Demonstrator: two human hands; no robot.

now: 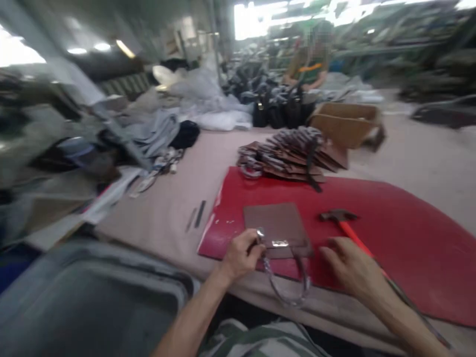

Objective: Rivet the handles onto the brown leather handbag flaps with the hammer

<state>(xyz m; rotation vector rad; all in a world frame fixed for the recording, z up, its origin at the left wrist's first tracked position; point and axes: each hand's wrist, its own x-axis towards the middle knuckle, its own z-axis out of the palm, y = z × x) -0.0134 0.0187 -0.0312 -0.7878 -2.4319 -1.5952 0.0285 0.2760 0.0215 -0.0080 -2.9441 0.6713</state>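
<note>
A flat brown bag panel (pixel 275 222) lies near the front edge of a red mat (pixel 397 218). A small shiny metal plate (pixel 280 243) sits on its lower part. The looped bag handle (pixel 288 299), wrapped in clear film, hangs from the panel toward me. My left hand (pixel 243 254) is closed in a pinch on the left end of the handle, beside a shiny metal fitting (pixel 260 232). To the right, my right hand (pixel 347 263) is held over the mat with its fingers apart and nothing in them. Close by it lies a hammer (pixel 339 215) with a red-orange handle.
Behind the panel is a pile of similar brown pieces with wrapped handles (pixel 282 153). A cardboard box (pixel 344 121) stands farther back. Two thin dark strips (pixel 200 213) lie left of the mat. A grey plastic tub (pixel 189 285) is at lower left. Across the table sits another person (pixel 308 69).
</note>
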